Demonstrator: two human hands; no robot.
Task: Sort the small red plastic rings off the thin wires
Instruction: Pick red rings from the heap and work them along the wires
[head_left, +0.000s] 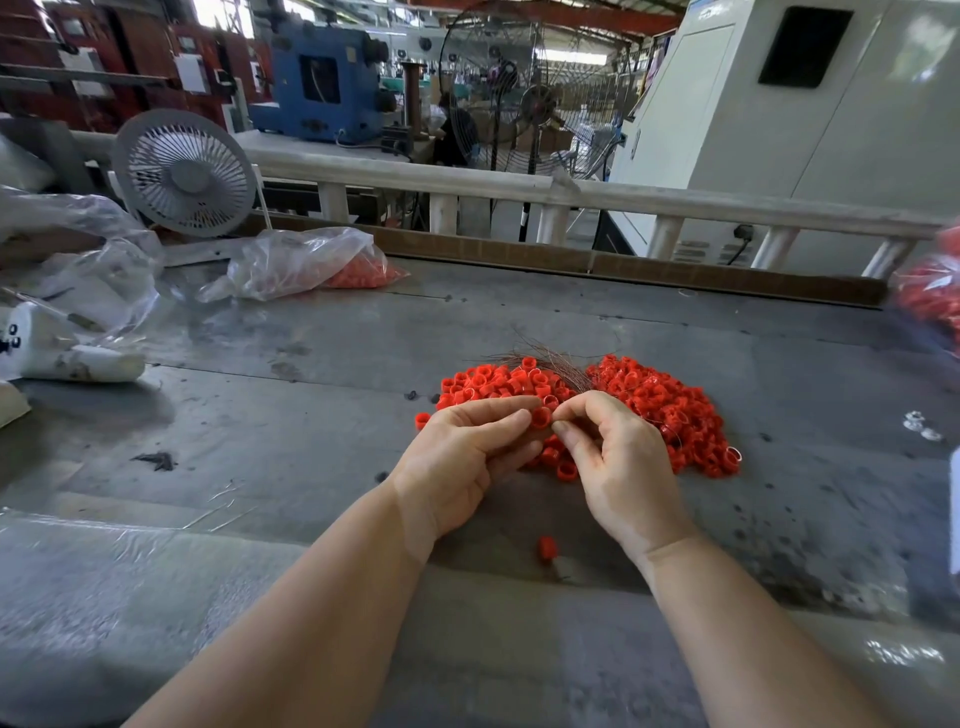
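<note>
Left hand (457, 452) pinching one red ring (540, 417), right hand (618, 457) pinching thin wires (550, 364), red ring pile (660, 410) beneath, grey table (311, 415).

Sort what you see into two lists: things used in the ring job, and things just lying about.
Job: left hand, right hand, ring pinched between them, ring pile, wires.
Lying about: desk fan, plastic bag, stray ring.
</note>
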